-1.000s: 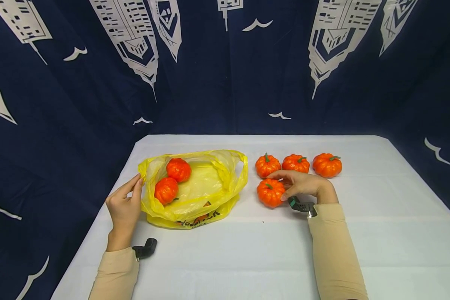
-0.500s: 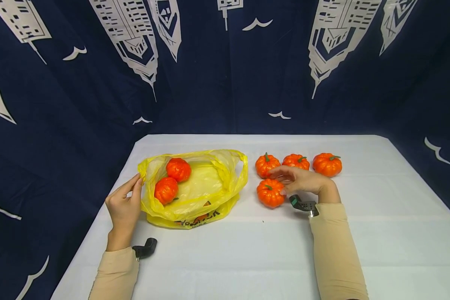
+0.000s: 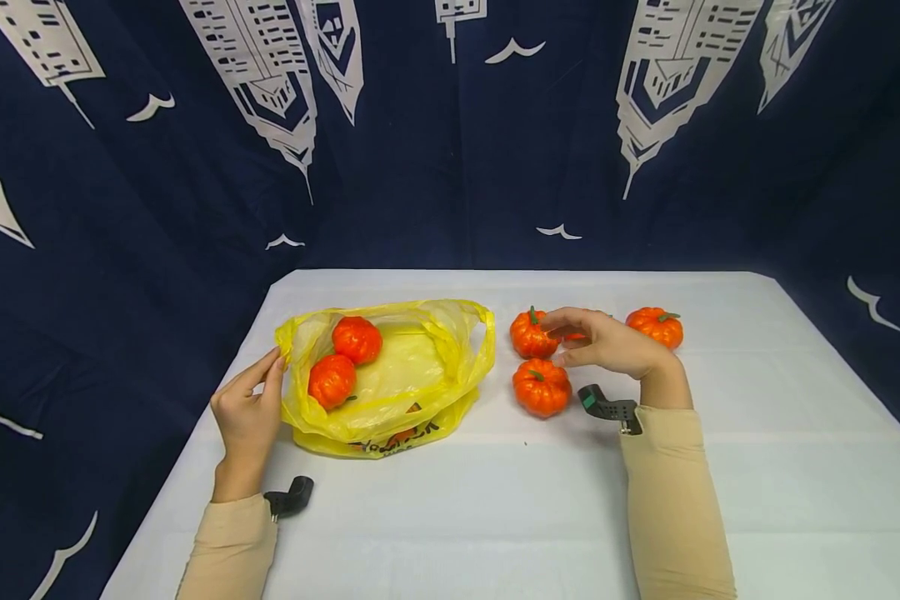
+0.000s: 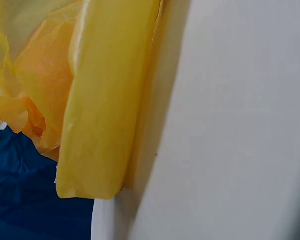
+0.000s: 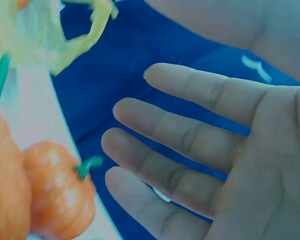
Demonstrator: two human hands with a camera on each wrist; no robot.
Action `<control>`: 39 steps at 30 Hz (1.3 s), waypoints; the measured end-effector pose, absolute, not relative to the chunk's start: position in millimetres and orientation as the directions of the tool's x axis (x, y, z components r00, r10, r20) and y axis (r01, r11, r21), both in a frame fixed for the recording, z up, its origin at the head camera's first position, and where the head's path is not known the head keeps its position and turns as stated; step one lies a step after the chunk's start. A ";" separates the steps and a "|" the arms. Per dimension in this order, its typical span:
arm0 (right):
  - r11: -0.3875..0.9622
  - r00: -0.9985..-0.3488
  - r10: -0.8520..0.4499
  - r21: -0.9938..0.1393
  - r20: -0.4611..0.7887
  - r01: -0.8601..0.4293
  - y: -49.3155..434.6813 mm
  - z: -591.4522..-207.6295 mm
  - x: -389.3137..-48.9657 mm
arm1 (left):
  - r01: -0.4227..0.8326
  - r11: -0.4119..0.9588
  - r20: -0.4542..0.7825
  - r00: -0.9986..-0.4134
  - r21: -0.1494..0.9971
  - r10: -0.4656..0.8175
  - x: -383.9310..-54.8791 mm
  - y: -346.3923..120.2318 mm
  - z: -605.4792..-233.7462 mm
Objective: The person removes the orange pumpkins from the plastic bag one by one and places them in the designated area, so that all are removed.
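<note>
Yellow plastic bag (image 3: 401,367) held open.
Left hand (image 3: 251,412) pinches it, likely for steadiness; right hand (image 3: 609,344), empty, spread near pumpkins (image 3: 542,389).

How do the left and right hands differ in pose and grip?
The left hand pinches the edge of the yellow bag; the right hand grips nothing, fingers apart. The left hand is at the bag's side; the right hand is by the pumpkins outside it. Both are bare and come from beige sleeves.

orange pumpkins (image 3: 542,389), yellow bag (image 3: 461,375)
</note>
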State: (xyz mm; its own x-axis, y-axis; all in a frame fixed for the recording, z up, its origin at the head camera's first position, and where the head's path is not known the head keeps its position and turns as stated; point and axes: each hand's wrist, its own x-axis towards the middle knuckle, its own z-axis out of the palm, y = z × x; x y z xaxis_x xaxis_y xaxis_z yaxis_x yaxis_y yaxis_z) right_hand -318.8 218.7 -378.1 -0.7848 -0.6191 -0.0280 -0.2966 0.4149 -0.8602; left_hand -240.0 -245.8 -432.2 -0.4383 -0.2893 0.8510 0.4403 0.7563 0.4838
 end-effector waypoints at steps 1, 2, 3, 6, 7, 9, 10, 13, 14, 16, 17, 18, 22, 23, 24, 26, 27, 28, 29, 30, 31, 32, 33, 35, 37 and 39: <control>0.411 -0.787 -0.616 -0.859 -0.014 -0.306 215.1 -374.5 -316.8 | 0.442 0.756 0.852 -0.436 0.482 -0.289 -240.0 -246.3 -432.3; 0.404 -0.789 -0.615 -0.858 0.000 -0.315 211.3 -370.8 -314.8 | 0.443 0.757 0.854 -0.434 0.481 -0.289 -240.0 -246.8 -432.5; 0.397 -0.788 -0.616 -0.858 0.013 -0.324 207.1 -367.1 -312.6 | 0.444 0.757 0.855 -0.432 0.480 -0.288 -240.1 -247.2 -432.6; 0.373 -0.781 -0.623 -0.861 0.044 -0.347 193.2 -357.8 -306.2 | 0.444 0.760 0.857 -0.430 0.475 -0.285 -240.7 -248.3 -432.4; 0.367 -0.776 -0.628 -0.860 0.052 -0.355 188.0 -355.1 -304.4 | 0.444 0.761 0.858 -0.429 0.473 -0.283 -240.9 -248.5 -432.2; 0.349 -0.763 -0.643 -0.862 0.065 -0.367 177.1 -350.9 -301.8 | 0.443 0.763 0.858 -0.431 0.471 -0.280 -241.1 -248.8 -432.1; 0.341 -0.758 -0.649 -0.864 0.070 -0.372 171.0 -349.4 -301.0 | 0.443 0.764 0.859 -0.430 0.470 -0.278 -241.1 -248.7 -431.9; 0.319 -0.732 -0.677 -0.864 0.079 -0.388 150.4 -346.6 -300.9 | 0.439 0.766 0.859 -0.428 0.470 -0.281 -240.6 -248.5 -431.5; 0.313 -0.722 -0.687 -0.865 0.079 -0.392 143.2 -346.2 -301.4 | 0.437 0.767 0.858 -0.428 0.470 -0.283 -240.4 -248.7 -431.4; 0.314 -0.705 -0.705 -0.860 0.073 -0.402 128.6 -344.8 -303.0 | 0.437 0.766 0.859 -0.425 0.472 -0.286 -240.2 -248.6 -430.7; 0.313 -0.694 -0.717 -0.858 0.068 -0.407 121.6 -344.2 -303.9 | 0.440 0.764 0.859 -0.424 0.472 -0.286 -240.0 -248.5 -430.6; 0.315 -0.682 -0.729 -0.854 0.061 -0.413 115.0 -343.3 -305.1 | 0.442 0.763 0.860 -0.423 0.471 -0.286 -239.9 -248.4 -430.4; 0.322 -0.635 -0.772 -0.843 0.029 -0.430 92.2 -340.5 -311.7 | 0.454 0.759 0.863 -0.424 0.466 -0.276 -239.5 -247.5 -429.7; 0.322 -0.624 -0.781 -0.843 0.021 -0.431 87.0 -339.7 -313.8 | 0.455 0.759 0.863 -0.424 0.465 -0.275 -239.6 -247.2 -429.4; 0.321 -0.612 -0.790 -0.843 0.012 -0.431 81.8 -339.1 -316.3 | 0.454 0.759 0.863 -0.425 0.466 -0.275 -239.7 -247.0 -429.1; 0.315 -0.588 -0.809 -0.844 0.001 -0.434 71.6 -337.8 -321.8 | 0.457 0.754 0.861 -0.426 0.471 -0.279 -240.2 -246.8 -428.8; 0.315 -0.578 -0.816 -0.841 -0.004 -0.440 66.9 -337.4 -324.8 | 0.458 0.753 0.860 -0.426 0.472 -0.281 -240.3 -246.7 -428.5; 0.315 -0.567 -0.823 -0.840 -0.010 -0.442 62.4 -337.1 -328.0 | 0.458 0.753 0.860 -0.426 0.472 -0.280 -240.5 -246.8 -428.6; 0.315 -0.559 -0.829 -0.838 -0.015 -0.445 57.9 -336.9 -331.3 | 0.457 0.754 0.860 -0.426 0.472 -0.280 -240.6 -246.8 -428.8; 0.317 -0.551 -0.834 -0.836 -0.020 -0.449 53.6 -337.1 -334.7 | 0.456 0.755 0.860 -0.427 0.472 -0.280 -240.6 -246.9 -429.3; 0.322 -0.546 -0.837 -0.831 -0.027 -0.452 49.4 -337.4 -338.0 | 0.456 0.755 0.860 -0.426 0.471 -0.280 -240.5 -246.8 -429.6; 0.333 -0.543 -0.839 -0.825 -0.038 -0.456 45.4 -337.7 -341.1 | 0.454 0.756 0.860 -0.427 0.472 -0.280 -240.3 -246.7 -430.2; 0.344 -0.540 -0.840 -0.819 -0.050 -0.459 41.2 -338.0 -344.1 | 0.451 0.760 0.861 -0.427 0.468 -0.277 -240.0 -246.8 -430.6; 0.367 -0.539 -0.839 -0.805 -0.071 -0.466 32.7 -339.0 -350.0 | 0.449 0.763 0.861 -0.427 0.466 -0.275 -239.6 -246.8 -431.3; 0.399 -0.538 -0.837 -0.783 -0.098 -0.477 24.6 -340.3 -355.5 | 0.453 0.758 0.861 -0.426 0.468 -0.278 -239.5 -246.4 -431.3; 0.427 -0.539 -0.833 -0.762 -0.123 -0.487 16.7 -342.9 -361.2 | 0.456 0.755 0.861 -0.426 0.470 -0.279 -239.9 -246.0 -431.0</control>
